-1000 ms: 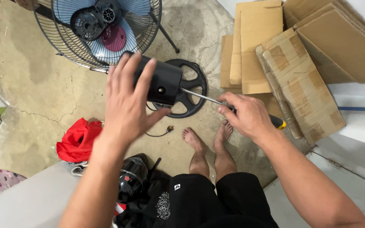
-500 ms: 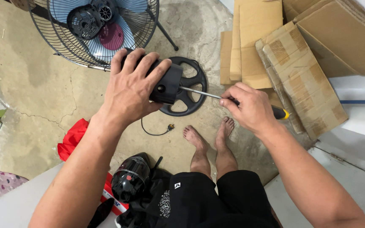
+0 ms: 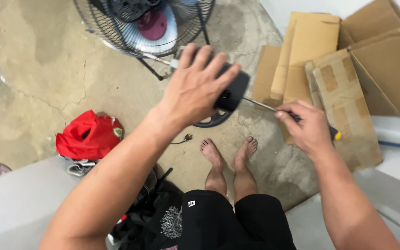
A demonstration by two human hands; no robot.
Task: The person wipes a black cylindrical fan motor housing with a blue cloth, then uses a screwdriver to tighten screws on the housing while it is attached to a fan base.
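Fingers of the left hand (image 3: 195, 90) spread wide and curl over the top of a black motor housing (image 3: 232, 90), grasping it from above so that most of the housing is hidden under the palm; only its right end shows past the fingertips. The right hand (image 3: 304, 127) is clenched around the handle of a screwdriver (image 3: 274, 109), with a bit of yellow at the handle's end poking out behind the hand. The screwdriver's metal shaft runs from the right hand up and to the left, its long axis nearly level and slightly rising toward the housing, and its tip meets the housing's exposed right face. Whether the tip sits in a screw cannot be told. The housing is held in the air in front of the person, above the concrete floor (image 3: 47, 69), with a black round part (image 3: 211, 121) showing just below it. Beyond the hands a floor fan (image 3: 140, 23) with a wire cage lies on the floor. Flattened cardboard sheets (image 3: 343, 78) lie to the right, a red bag (image 3: 89, 136) to the left, and the person's bare feet (image 3: 230, 155) rest on the floor below the hands
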